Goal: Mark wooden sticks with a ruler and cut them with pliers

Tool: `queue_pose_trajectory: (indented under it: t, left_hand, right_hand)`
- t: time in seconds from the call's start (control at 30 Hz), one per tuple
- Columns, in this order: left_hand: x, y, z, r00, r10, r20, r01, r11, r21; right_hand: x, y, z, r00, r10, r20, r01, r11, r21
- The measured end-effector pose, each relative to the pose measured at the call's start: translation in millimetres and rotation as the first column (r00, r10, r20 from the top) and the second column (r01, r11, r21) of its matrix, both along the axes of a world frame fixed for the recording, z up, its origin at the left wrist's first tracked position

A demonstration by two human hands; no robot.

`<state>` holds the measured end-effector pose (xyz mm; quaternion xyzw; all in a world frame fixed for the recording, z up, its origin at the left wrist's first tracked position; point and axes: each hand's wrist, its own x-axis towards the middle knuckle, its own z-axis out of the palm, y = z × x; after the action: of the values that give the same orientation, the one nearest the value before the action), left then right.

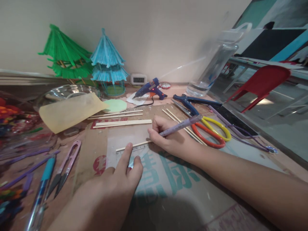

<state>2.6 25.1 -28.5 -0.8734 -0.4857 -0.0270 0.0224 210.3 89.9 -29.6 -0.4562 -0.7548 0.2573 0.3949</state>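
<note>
Fingers first: the left hand presses down on a clear ruler, index finger stretched forward, thumb tucked beside it, pinning the ruler flat on the cardboard sheet. Just past that fingertip lies a thin wooden stick, running along the ruler's far edge. Right hand comes in now, fingers clamped around a purple pen, tip down at the stick's right end. Left of the pressing fingers, pink thread snips. Beyond the pen hand, orange-and-yellow scissors and more loose sticks. Farther back, a blue glue gun, then green and blue paper pagodas against the wall.
</note>
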Motion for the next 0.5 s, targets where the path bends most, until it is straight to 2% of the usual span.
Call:
queue_pose_trajectory:
  t: [0.2, 0.5]
  left_hand:
    - [0.2, 0.8, -1.3, 0.998, -0.032, -0.058, 0.034, 0.999, 0.039]
    - [-1.9, 1.5, -0.6, 0.999, -0.012, -0.031, 0.012, 1.000, -0.016]
  right_hand:
    - [0.3, -0.1, -0.3, 1.000, -0.005, 0.011, 0.005, 1.000, 0.004]
    - [-0.7, -1.7, 2.1, 0.998, 0.007, 0.068, -0.006, 1.000, -0.013]
